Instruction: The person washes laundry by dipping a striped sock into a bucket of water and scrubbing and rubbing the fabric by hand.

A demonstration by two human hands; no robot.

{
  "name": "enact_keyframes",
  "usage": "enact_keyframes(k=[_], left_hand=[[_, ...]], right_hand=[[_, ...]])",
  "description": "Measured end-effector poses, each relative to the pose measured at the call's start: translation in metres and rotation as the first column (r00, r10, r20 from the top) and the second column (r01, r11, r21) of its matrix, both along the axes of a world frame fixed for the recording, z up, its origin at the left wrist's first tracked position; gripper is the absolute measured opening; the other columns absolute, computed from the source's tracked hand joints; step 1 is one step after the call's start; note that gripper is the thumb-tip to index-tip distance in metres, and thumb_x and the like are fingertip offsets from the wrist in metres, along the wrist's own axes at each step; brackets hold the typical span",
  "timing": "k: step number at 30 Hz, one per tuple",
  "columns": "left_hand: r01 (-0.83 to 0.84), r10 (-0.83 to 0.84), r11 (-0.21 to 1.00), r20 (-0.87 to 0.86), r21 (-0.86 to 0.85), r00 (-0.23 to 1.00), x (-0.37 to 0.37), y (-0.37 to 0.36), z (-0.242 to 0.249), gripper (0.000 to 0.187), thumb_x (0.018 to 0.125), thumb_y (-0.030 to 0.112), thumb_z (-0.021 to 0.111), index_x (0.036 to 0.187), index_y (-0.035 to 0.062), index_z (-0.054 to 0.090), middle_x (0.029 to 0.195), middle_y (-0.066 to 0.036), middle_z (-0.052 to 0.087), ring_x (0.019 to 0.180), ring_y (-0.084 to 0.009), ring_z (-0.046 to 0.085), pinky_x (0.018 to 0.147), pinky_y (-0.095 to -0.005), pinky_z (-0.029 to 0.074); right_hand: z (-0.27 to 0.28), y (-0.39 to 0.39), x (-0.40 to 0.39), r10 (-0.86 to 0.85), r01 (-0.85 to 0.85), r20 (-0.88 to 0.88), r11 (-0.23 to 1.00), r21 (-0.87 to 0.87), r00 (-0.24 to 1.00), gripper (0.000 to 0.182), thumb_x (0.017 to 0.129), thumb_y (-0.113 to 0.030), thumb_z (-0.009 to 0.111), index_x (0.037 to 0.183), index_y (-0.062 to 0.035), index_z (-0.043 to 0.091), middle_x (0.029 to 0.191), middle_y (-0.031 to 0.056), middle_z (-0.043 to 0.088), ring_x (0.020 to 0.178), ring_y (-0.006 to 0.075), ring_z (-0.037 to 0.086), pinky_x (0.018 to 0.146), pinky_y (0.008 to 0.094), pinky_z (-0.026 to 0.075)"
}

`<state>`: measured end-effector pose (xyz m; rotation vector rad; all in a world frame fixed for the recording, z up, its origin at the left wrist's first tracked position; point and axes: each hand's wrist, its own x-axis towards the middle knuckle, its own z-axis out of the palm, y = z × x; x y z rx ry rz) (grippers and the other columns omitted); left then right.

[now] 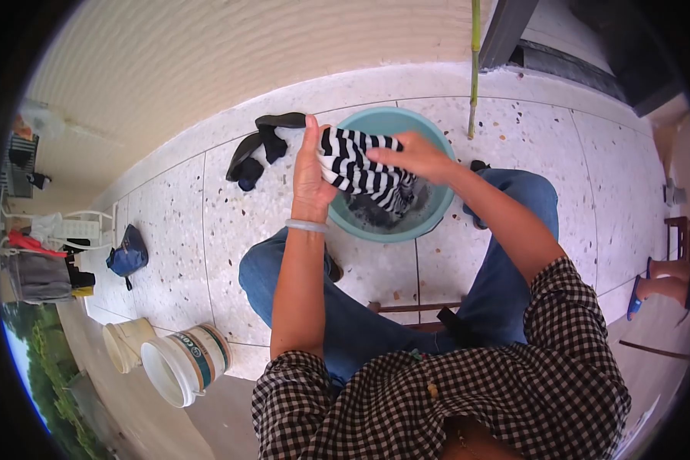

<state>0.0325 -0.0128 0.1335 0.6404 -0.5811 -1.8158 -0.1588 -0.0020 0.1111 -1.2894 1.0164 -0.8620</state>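
Note:
A black-and-white striped cloth garment [356, 162] is stretched between my two hands over a round light-blue basin [431, 221]. At its left end, my left hand [312, 170] grips it, thumb pointing up and the other fingers largely hidden by the fabric. My right hand [418, 157] is closed on the right part, with its thumb lying across the stripes. The lower end of the garment hangs down into the basin, where dark, sudsy water [372, 215] shows.
Dark cloth pieces [264, 147] lie on the speckled tile floor left of the basin. Two buckets, one white [178, 373] and one cream [123, 345], are at lower left, near a blue bag [128, 251]. A green pole [474, 84] stands behind. Another person's legs [663, 286] show far right.

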Motion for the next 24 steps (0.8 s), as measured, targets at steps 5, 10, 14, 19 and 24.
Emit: enact_keyframes(k=[5,10,14,19,24], left_hand=[[-0.146,0.141,0.989,0.18,0.015,0.973,-0.001,-0.001,-0.007,0.036,0.088,0.04,0.061,0.087,0.0039,0.059,0.08,-0.004,0.063,0.072,-0.0126,0.061,0.065,-0.0262,0.05],[-0.151,0.186,0.983,0.592,-0.109,0.784,0.0,-0.004,-0.019,0.036,0.087,0.035,0.064,0.082,-0.0007,0.065,0.069,-0.001,0.061,0.062,-0.0085,0.055,0.054,-0.0226,0.043],[-0.196,0.286,0.958,0.668,-0.208,0.687,-0.011,-0.011,-0.043,0.04,0.086,0.038,0.065,0.072,0.0004,0.065,0.059,0.002,0.054,0.053,-0.0055,0.047,0.047,-0.0215,0.034],[-0.296,0.212,0.941,0.393,0.166,0.895,-0.054,0.01,-0.067,0.032,0.09,0.027,0.056,0.082,-0.0025,0.064,0.073,-0.004,0.059,0.067,-0.0115,0.054,0.058,-0.0277,0.043],[-0.254,0.134,0.943,0.456,0.213,0.88,-0.058,0.01,-0.049,0.026,0.092,0.019,0.051,0.093,-0.0039,0.062,0.086,-0.007,0.061,0.076,-0.015,0.056,0.066,-0.0305,0.046]], right_hand=[[-0.006,0.002,-0.004,-0.074,0.072,0.071,0.997,0.031,0.995,0.037,0.085,-0.036,0.065,0.097,-0.001,0.065,0.081,-0.0003,0.062,0.073,0.0051,0.054,0.063,0.0218,0.044],[-0.004,-0.01,0.002,-0.311,0.297,-0.05,0.937,-0.182,0.949,0.035,0.085,-0.036,0.064,0.079,-0.0015,0.064,0.07,0.0014,0.059,0.065,0.0061,0.05,0.057,0.024,0.042],[0.012,0.016,0.03,-0.356,0.227,-0.274,0.884,-0.409,0.893,0.039,0.086,-0.038,0.059,0.069,-0.0023,0.061,0.063,0.0147,0.059,0.057,0.0253,0.059,0.052,0.0357,0.045],[-0.051,-0.018,0.045,-0.578,0.002,-0.478,0.638,-0.77,0.661,0.041,0.089,-0.038,0.052,0.069,-0.0043,0.063,0.059,0.017,0.059,0.056,0.0348,0.06,0.051,0.0446,0.047],[-0.029,-0.028,0.046,-0.585,0.202,-0.49,0.751,-0.629,0.647,0.034,0.089,-0.032,0.05,0.072,-0.0053,0.062,0.062,0.0166,0.06,0.057,0.036,0.06,0.051,0.0475,0.047]])
